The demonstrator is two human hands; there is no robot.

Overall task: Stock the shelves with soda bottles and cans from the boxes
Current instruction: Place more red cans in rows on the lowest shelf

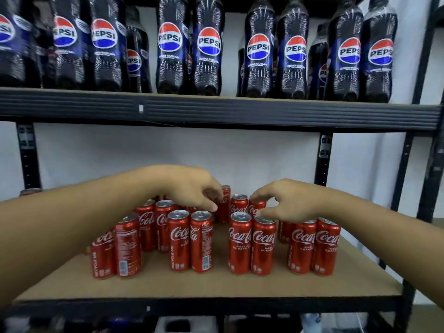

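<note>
Filled upper shelf [216, 109] with bottles [258, 51], grouped cans [179, 239] on lower shelf [216, 284], gripped a back can [225, 207] in left hand [189, 188], pinched a neighbouring can [255, 209] with right hand [295, 203], seemingly left room for more.

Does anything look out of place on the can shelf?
Two front-row cans are turned away: the left can and the middle can show mostly fine-print panels rather than the logo. All stand upright.

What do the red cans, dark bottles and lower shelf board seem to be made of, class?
Red cans: likely aluminium, glossy printed sides, bare silvery tops.
Dark bottles: probably clear plastic, ribbed walls glinting over dark drink.
Lower shelf board: matt tan, perhaps pressed wood fibre; unclear.
</note>
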